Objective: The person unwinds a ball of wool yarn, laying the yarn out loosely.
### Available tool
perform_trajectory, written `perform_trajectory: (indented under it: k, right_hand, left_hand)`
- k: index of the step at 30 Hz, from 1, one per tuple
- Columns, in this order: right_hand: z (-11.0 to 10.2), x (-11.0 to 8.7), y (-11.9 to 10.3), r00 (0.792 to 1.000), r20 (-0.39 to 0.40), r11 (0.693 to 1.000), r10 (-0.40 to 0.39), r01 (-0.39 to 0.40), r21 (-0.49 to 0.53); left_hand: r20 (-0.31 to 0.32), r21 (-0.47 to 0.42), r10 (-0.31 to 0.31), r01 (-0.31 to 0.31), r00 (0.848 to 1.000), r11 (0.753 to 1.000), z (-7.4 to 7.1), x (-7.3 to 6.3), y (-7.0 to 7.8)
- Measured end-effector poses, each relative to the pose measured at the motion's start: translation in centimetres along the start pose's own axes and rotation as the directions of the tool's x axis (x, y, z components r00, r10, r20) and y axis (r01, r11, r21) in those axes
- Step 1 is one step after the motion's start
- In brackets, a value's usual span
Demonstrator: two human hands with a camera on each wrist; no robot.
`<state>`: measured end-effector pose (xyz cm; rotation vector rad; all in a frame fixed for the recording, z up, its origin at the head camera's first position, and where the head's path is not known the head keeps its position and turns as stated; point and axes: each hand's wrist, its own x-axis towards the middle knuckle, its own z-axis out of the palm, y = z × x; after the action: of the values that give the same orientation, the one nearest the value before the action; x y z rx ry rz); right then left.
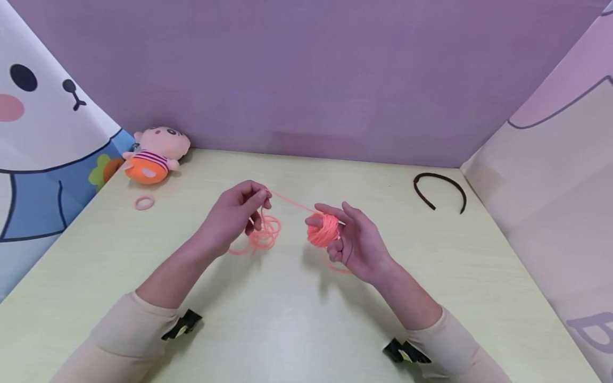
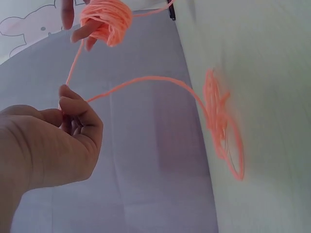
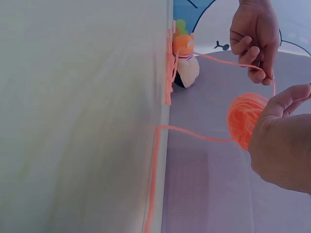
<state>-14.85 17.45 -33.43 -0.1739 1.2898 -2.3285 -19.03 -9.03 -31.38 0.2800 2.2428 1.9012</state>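
In the head view my left hand (image 1: 234,213) pinches a coral yarn strand (image 1: 290,200) between thumb and fingertips. The strand runs taut to a small wound yarn ball (image 1: 324,232) on my right hand (image 1: 362,246). A fingertip pokes out through the ball, and its lower fingers curl against it. From the left hand, the other end of the strand drops to a loose yarn heap (image 2: 218,116) on the table, plain in the left wrist view. A yarn tail (image 3: 155,179) hangs from the ball down to the tabletop in the right wrist view.
A plush doll (image 1: 155,154) with orange bottoms sits at the table's back left corner, a pink ring (image 1: 144,202) in front of it. Toward the back right lies a dark headband (image 1: 439,175). Purple cloth (image 1: 316,80) walls off the far edge of the pale table (image 1: 287,330).
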Motion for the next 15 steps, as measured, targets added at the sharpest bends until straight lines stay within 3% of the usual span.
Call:
perform_trajectory:
  k: [8,15]
  right_hand:
    - [-0.1,0.1,0.0,0.999,-0.049,1.0,-0.008,0.009,0.026]
    - [-0.1,0.1,0.0,0.996,-0.083,0.999,-0.013,0.016,0.034]
  left_hand:
    - [-0.132,-0.041,-0.001,-0.004,0.991,0.999,-1.1,0.1,0.4]
    - [-0.274,-0.035,-0.033,0.024,0.961,0.999,-1.9,0.1,0.7]
